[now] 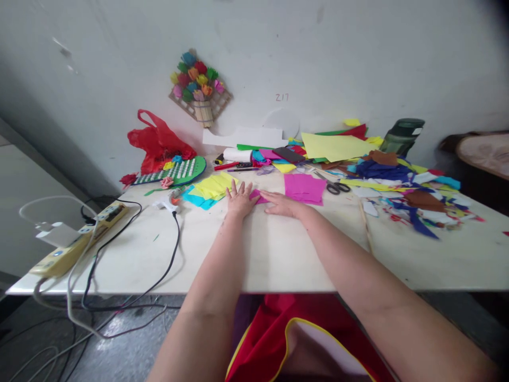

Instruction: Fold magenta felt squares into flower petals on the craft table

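Note:
Both my hands lie flat on the white table (278,254), pressing a small magenta piece of paper (257,196) between them. My left hand (238,200) has its fingers spread and rests on the paper's left part. My right hand (283,204) lies flat with fingers stretched across the paper's right edge. A larger magenta paper stack (304,188) lies just beyond my right hand. Yellow sheets (214,185) over cyan paper (194,199) lie just beyond my left hand.
Scissors (336,187) lie right of the magenta stack. Scattered coloured paper scraps (409,193) cover the right side. A glue gun (169,201), power strip (75,239) with cables, red plastic bag (159,140), green bottle (401,135) and a paper-flower decoration (199,87) on the wall stand around.

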A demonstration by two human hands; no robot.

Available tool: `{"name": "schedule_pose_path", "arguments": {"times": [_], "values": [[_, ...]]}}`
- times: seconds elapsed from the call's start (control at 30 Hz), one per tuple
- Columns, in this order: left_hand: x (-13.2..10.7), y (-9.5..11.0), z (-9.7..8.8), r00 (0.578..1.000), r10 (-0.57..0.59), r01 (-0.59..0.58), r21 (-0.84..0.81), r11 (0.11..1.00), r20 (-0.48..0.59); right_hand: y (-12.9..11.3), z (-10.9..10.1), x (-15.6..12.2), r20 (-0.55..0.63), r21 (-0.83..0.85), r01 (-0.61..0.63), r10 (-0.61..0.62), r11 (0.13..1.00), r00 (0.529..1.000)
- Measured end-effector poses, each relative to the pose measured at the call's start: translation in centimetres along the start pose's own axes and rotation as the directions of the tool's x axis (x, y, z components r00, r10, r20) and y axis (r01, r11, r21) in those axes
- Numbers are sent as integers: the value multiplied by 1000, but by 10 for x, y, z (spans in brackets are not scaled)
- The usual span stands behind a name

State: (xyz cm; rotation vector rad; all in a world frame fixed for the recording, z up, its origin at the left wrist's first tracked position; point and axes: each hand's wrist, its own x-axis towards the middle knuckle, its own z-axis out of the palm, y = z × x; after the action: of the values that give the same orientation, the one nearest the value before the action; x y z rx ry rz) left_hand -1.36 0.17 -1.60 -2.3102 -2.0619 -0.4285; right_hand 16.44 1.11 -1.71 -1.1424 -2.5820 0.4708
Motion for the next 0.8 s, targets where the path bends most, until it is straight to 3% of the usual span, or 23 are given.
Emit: {"name": "schedule_pose_path", "arguments": {"times": [0.07,0.17,0.47,0.8], "values": [[1,0,0,999,38,-38,-4,999,-4,9,0,0,-163,107,11,6,994,987],[2,2,-1,995,102,-102,4,995,-7,24,2,1,-353,175,-46,106,984,930],[-1,6,-5,988,148,-147,-19,989,41,29,3,2,-365,12,-33,35,999,930],[2,2,-1,987,150,-148,-32,988,57,26,5,7,-377,-26,-70,55,997,925]]}}
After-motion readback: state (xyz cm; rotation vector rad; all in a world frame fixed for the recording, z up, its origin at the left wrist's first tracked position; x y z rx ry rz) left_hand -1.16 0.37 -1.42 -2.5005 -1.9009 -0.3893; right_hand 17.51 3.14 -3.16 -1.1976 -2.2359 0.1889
